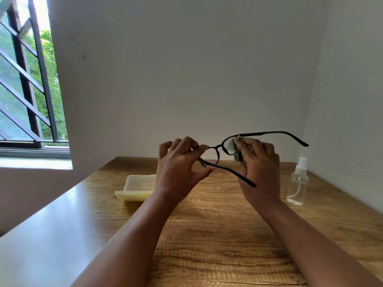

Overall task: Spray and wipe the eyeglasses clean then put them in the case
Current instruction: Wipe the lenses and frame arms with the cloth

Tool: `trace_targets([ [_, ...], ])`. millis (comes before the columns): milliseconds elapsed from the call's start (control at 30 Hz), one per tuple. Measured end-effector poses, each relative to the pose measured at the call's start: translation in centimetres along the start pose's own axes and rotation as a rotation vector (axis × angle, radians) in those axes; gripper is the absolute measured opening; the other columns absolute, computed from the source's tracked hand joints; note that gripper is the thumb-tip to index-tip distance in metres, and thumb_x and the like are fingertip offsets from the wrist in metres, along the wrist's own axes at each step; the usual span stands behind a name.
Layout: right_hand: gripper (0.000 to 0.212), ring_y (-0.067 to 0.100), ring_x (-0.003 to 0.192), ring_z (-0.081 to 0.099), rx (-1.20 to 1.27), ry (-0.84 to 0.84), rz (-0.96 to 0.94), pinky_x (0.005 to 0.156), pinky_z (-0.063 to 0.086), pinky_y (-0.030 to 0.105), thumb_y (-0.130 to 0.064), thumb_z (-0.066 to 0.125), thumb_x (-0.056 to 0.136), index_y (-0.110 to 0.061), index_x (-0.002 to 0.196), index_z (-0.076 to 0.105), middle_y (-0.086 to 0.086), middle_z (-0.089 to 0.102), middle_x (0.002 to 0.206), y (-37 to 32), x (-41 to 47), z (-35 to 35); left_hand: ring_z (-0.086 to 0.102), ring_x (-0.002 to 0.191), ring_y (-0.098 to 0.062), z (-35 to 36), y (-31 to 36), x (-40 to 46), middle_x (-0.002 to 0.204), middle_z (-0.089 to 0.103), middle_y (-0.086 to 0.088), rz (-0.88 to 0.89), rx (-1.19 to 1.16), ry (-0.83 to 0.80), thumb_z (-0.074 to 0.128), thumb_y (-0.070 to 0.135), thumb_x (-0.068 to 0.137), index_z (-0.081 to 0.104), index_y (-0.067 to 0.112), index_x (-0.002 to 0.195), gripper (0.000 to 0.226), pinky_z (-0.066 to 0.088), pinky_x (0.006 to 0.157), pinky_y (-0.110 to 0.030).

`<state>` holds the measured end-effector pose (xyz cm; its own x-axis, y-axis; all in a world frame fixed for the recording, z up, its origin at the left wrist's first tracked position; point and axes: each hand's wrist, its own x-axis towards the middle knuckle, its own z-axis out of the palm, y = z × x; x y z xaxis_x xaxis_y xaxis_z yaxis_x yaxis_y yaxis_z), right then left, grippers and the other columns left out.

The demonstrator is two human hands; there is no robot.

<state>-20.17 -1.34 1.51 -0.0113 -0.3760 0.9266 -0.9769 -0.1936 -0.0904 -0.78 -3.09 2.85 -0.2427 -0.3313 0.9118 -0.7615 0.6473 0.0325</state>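
Black-framed eyeglasses (267, 133) are held in the air above the wooden table (217, 235), their temple arms unfolded. My left hand (178, 172) pinches the frame at its left lens rim. My right hand (259, 168) pinches a small grey-green cleaning cloth (233, 144) around the right lens. The pale yellow glasses case (136, 188) lies open on the table behind my left wrist, partly hidden by it. A clear spray bottle (297, 183) with a white nozzle stands upright to the right of my right hand.
White walls close in the table at the back and right. A barred window (27, 79) is at the left, beyond the table's left edge.
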Motion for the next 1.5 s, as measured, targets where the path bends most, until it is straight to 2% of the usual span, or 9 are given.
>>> trace_targets([
  [200, 0.046, 0.022, 0.116, 0.05, 0.122, -0.041, -0.157, 0.089, 0.039, 0.032, -0.007, 0.049, 0.088, -0.013, 0.133, 0.059, -0.003, 0.06, 0.129, -0.6, -0.1, -0.2, 0.057, 0.092, -0.016, -0.1, 0.0, 0.0, 0.098, 0.059, 0.006, 0.008, 0.004, -0.002, 0.06, 0.057, 0.076, 0.072, 0.026, 0.11, 0.048, 0.032, 0.088, -0.035],
  [433, 0.04, 0.024, 0.1, 0.052, 0.07, 0.014, -0.061, 0.076, 0.04, 0.036, -0.014, 0.038, 0.083, -0.015, 0.108, 0.069, -0.003, 0.067, 0.106, 0.0, -0.1, -0.2, 0.056, 0.093, -0.016, -0.2, 0.0, 0.0, 0.097, 0.059, 0.006, 0.0, 0.004, -0.003, 0.058, 0.057, 0.075, 0.072, 0.025, 0.11, 0.049, 0.029, 0.089, -0.034],
  [633, 0.05, 0.029, 0.108, 0.052, 0.044, -0.022, -0.059, 0.083, 0.046, 0.042, -0.013, 0.036, 0.086, -0.01, 0.13, 0.061, 0.004, 0.06, 0.124, 0.2, 0.0, -0.1, 0.056, 0.093, -0.015, -0.1, 0.1, 0.0, 0.097, 0.058, 0.006, 0.023, 0.007, -0.01, 0.058, 0.057, 0.076, 0.072, 0.025, 0.11, 0.048, 0.03, 0.09, -0.034],
  [733, 0.048, 0.024, 0.114, 0.05, 0.116, -0.079, -0.146, 0.088, 0.043, 0.037, -0.013, 0.044, 0.088, -0.011, 0.134, 0.057, 0.003, 0.057, 0.13, 0.0, -0.1, 0.0, 0.056, 0.092, -0.016, -0.1, 0.1, 0.0, 0.097, 0.059, 0.005, 0.033, 0.022, -0.009, 0.057, 0.059, 0.078, 0.072, 0.025, 0.11, 0.05, 0.03, 0.09, -0.034],
  [933, 0.03, 0.023, 0.102, 0.055, 0.091, -0.037, -0.143, 0.081, 0.042, 0.035, -0.01, 0.065, 0.088, -0.014, 0.118, 0.065, 0.0, 0.065, 0.112, 0.0, -0.2, 0.2, 0.055, 0.093, -0.015, -0.2, 0.1, 0.0, 0.097, 0.058, 0.006, 0.014, 0.025, -0.008, 0.056, 0.061, 0.077, 0.072, 0.025, 0.109, 0.051, 0.028, 0.09, -0.034],
  [1167, 0.026, 0.021, 0.093, 0.059, 0.163, -0.01, -0.077, 0.076, 0.044, 0.037, -0.007, 0.06, 0.091, -0.018, 0.114, 0.058, -0.001, 0.067, 0.1, 0.4, -0.2, 0.0, 0.056, 0.094, -0.016, -0.2, 0.1, 0.0, 0.098, 0.059, 0.005, 0.015, 0.021, -0.02, 0.055, 0.059, 0.076, 0.072, 0.024, 0.111, 0.052, 0.028, 0.09, -0.034],
  [1300, 0.036, 0.017, 0.098, 0.06, 0.299, -0.044, -0.128, 0.083, 0.042, 0.031, -0.004, 0.062, 0.091, -0.021, 0.12, 0.049, -0.002, 0.066, 0.107, -0.4, -0.2, -0.1, 0.055, 0.094, -0.015, -0.1, 0.0, 0.0, 0.097, 0.059, 0.005, 0.016, 0.019, -0.016, 0.056, 0.06, 0.076, 0.072, 0.024, 0.11, 0.052, 0.028, 0.089, -0.034],
  [1400, 0.047, 0.02, 0.105, 0.059, 0.239, -0.027, -0.087, 0.086, 0.043, 0.034, -0.004, 0.062, 0.088, -0.019, 0.129, 0.048, 0.002, 0.067, 0.112, -0.5, -0.3, 0.0, 0.055, 0.094, -0.016, -0.2, -0.1, 0.0, 0.098, 0.059, 0.005, 0.013, 0.026, -0.014, 0.056, 0.061, 0.076, 0.071, 0.025, 0.111, 0.053, 0.028, 0.089, -0.033],
  [1500, 0.045, 0.024, 0.103, 0.056, 0.225, -0.012, -0.003, 0.08, 0.048, 0.037, -0.001, 0.063, 0.087, -0.018, 0.127, 0.049, 0.003, 0.065, 0.11, -0.2, -0.3, 0.2, 0.055, 0.094, -0.015, -0.2, 0.0, 0.1, 0.097, 0.059, 0.006, -0.015, 0.037, -0.003, 0.055, 0.06, 0.075, 0.072, 0.026, 0.111, 0.052, 0.028, 0.089, -0.034],
])
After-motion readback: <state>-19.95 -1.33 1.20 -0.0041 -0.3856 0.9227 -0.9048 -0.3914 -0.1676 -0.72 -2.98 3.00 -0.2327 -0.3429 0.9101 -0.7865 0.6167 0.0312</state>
